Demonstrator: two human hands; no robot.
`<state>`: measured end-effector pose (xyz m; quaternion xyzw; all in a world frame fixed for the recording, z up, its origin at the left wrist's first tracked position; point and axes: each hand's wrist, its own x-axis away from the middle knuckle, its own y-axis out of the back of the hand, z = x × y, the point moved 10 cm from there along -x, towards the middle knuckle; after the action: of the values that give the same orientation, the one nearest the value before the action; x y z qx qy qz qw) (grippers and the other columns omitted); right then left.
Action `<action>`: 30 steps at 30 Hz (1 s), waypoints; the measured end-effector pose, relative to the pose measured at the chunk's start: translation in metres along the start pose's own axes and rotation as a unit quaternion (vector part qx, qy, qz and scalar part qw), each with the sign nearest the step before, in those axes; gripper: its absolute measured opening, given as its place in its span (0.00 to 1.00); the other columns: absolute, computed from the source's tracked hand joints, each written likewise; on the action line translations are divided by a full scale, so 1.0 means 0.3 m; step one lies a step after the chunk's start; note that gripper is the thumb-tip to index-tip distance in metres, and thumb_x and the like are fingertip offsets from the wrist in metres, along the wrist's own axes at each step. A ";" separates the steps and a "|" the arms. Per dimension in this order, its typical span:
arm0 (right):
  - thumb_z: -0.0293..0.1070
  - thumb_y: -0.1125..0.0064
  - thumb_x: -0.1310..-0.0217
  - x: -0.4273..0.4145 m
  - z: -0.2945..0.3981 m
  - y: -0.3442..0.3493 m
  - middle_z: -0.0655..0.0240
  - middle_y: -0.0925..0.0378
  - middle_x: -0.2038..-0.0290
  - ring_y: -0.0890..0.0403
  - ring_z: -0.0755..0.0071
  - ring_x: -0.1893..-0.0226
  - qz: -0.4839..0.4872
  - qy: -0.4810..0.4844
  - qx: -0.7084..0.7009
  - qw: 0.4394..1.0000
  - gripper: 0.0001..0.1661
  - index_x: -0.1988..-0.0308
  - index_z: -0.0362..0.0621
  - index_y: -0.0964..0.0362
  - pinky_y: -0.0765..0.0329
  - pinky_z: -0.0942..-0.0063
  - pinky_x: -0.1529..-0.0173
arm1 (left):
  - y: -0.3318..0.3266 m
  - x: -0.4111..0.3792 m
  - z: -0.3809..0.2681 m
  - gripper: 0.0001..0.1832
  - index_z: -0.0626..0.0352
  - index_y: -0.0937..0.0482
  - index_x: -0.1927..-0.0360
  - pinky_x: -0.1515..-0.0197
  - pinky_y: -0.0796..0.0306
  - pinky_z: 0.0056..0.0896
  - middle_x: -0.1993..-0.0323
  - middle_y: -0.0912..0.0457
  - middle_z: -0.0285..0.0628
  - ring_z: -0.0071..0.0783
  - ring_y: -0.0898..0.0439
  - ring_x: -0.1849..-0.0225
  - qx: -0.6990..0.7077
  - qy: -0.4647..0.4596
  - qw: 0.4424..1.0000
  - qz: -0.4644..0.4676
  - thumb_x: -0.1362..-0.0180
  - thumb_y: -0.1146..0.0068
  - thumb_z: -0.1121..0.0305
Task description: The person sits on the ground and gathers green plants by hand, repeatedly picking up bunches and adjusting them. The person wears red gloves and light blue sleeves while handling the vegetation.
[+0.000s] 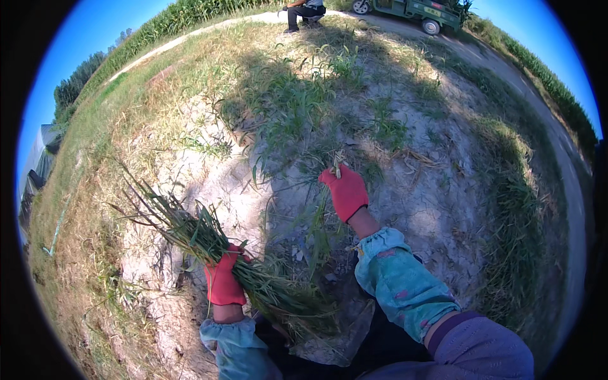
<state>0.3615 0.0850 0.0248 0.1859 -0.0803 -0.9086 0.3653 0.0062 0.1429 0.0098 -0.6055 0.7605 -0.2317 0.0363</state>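
My left hand (224, 280), in a red work glove, is closed around a thick bundle of long green grass (204, 232). Stems stick out towards the upper left, and the leafy part hangs down to the lower right in front of my legs. Farther out, my right hand (348, 191), gloved in red as well, grips a small tuft of pulled grass (323, 218). Pale root ends (337, 161) poke up above its fingers, and the blades trail down below the fist. Turquoise patterned oversleeves (403, 282) cover both forearms.
Dry, cracked soil (418, 223) surrounds me. Green weeds (294, 102) grow ahead, and a strip of cut grass (515, 237) lies at the right. A seated person (306, 12) and a green three-wheeled cargo vehicle (418, 13) are by the dirt road (541, 90).
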 end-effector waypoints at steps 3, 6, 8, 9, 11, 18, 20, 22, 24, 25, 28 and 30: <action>0.40 0.42 0.38 0.109 -0.006 -0.166 0.67 0.20 0.74 0.22 0.73 0.76 0.130 -0.136 -0.218 0.958 0.12 0.65 0.41 0.26 0.26 0.73 0.71 | 0.006 0.000 0.035 0.11 0.63 0.25 0.59 0.71 0.23 0.36 0.68 0.20 0.45 0.35 0.20 0.72 -0.003 0.016 1.000 -0.011 0.47 0.42 0.75; 0.36 0.39 0.41 0.296 0.100 -0.352 0.65 0.21 0.73 0.21 0.74 0.75 0.311 -0.236 -0.218 0.894 0.10 0.67 0.40 0.27 0.25 0.72 0.70 | -0.049 0.012 0.060 0.12 0.66 0.24 0.59 0.71 0.24 0.33 0.66 0.17 0.47 0.35 0.19 0.71 -0.005 0.017 1.000 0.009 0.47 0.40 0.75; 0.37 0.37 0.43 0.338 0.131 -0.414 0.66 0.22 0.73 0.23 0.77 0.78 0.314 -0.136 -0.181 0.922 0.12 0.68 0.41 0.27 0.27 0.74 0.73 | -0.087 0.003 0.088 0.11 0.67 0.23 0.61 0.70 0.25 0.32 0.68 0.17 0.45 0.34 0.19 0.71 -0.052 0.021 0.998 0.031 0.48 0.40 0.74; 0.38 0.35 0.44 0.346 0.176 -0.432 0.66 0.23 0.73 0.24 0.78 0.79 0.318 -0.085 -0.162 0.930 0.13 0.68 0.41 0.27 0.28 0.76 0.75 | -0.092 -0.002 0.099 0.11 0.67 0.22 0.61 0.70 0.25 0.31 0.70 0.17 0.44 0.34 0.19 0.72 -0.075 0.020 0.996 0.037 0.48 0.40 0.74; 0.39 0.35 0.45 0.376 0.169 -0.455 0.69 0.21 0.75 0.25 0.81 0.78 0.339 -0.151 -0.205 0.906 0.12 0.68 0.41 0.24 0.29 0.78 0.74 | -0.102 0.008 0.113 0.10 0.67 0.21 0.63 0.69 0.26 0.31 0.72 0.17 0.43 0.32 0.19 0.72 -0.056 0.022 0.997 0.054 0.49 0.39 0.73; 0.39 0.35 0.46 0.383 0.117 -0.468 0.71 0.21 0.75 0.26 0.81 0.78 0.334 -0.168 -0.188 0.908 0.14 0.63 0.42 0.23 0.30 0.77 0.74 | -0.130 0.003 0.143 0.09 0.66 0.20 0.63 0.67 0.26 0.32 0.72 0.16 0.41 0.30 0.19 0.70 -0.174 0.005 0.978 0.114 0.48 0.40 0.74; 0.38 0.35 0.46 0.379 0.115 -0.469 0.71 0.22 0.75 0.26 0.81 0.79 0.339 -0.140 -0.164 0.916 0.14 0.62 0.42 0.23 0.30 0.77 0.75 | -0.127 0.000 0.170 0.08 0.66 0.19 0.64 0.66 0.26 0.31 0.71 0.16 0.40 0.28 0.19 0.70 -0.199 0.006 0.973 0.113 0.48 0.40 0.75; 0.38 0.35 0.46 0.380 0.127 -0.459 0.71 0.22 0.75 0.26 0.81 0.79 0.344 -0.143 -0.161 0.914 0.14 0.61 0.42 0.24 0.30 0.76 0.75 | -0.128 0.010 0.172 0.08 0.66 0.19 0.64 0.66 0.26 0.30 0.71 0.16 0.40 0.28 0.19 0.70 -0.186 0.018 0.976 0.114 0.48 0.40 0.75; 0.37 0.34 0.47 0.386 0.139 -0.444 0.71 0.22 0.75 0.26 0.81 0.80 0.350 -0.176 -0.182 0.902 0.14 0.61 0.41 0.24 0.30 0.77 0.76 | -0.131 0.022 0.164 0.09 0.66 0.19 0.63 0.66 0.26 0.30 0.71 0.16 0.40 0.28 0.19 0.69 -0.146 0.038 0.983 0.106 0.48 0.40 0.75; 0.37 0.34 0.47 0.379 0.150 -0.434 0.71 0.22 0.76 0.26 0.81 0.80 0.350 -0.179 -0.188 0.900 0.14 0.62 0.41 0.24 0.30 0.77 0.76 | -0.135 0.029 0.155 0.09 0.66 0.19 0.63 0.66 0.26 0.30 0.71 0.16 0.41 0.28 0.19 0.69 -0.112 0.051 0.988 0.098 0.48 0.41 0.74; 0.37 0.34 0.46 0.367 0.153 -0.420 0.70 0.23 0.76 0.27 0.81 0.81 0.348 -0.183 -0.199 0.898 0.14 0.63 0.41 0.24 0.30 0.77 0.77 | -0.127 0.023 0.142 0.10 0.67 0.20 0.61 0.67 0.24 0.31 0.70 0.17 0.41 0.30 0.18 0.70 -0.072 0.041 0.994 0.077 0.48 0.41 0.74; 0.37 0.34 0.46 0.361 0.137 -0.431 0.70 0.23 0.77 0.27 0.81 0.82 0.344 -0.181 -0.197 0.900 0.14 0.63 0.41 0.24 0.30 0.77 0.78 | -0.117 0.014 0.140 0.10 0.67 0.20 0.61 0.67 0.24 0.32 0.69 0.18 0.41 0.31 0.18 0.71 -0.064 0.024 0.996 0.063 0.48 0.41 0.75</action>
<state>0.1914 0.1034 -0.0040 -0.0968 -0.0233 -0.7413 0.6637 0.0510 0.1203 -0.0127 -0.5513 0.8113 -0.1945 -0.0065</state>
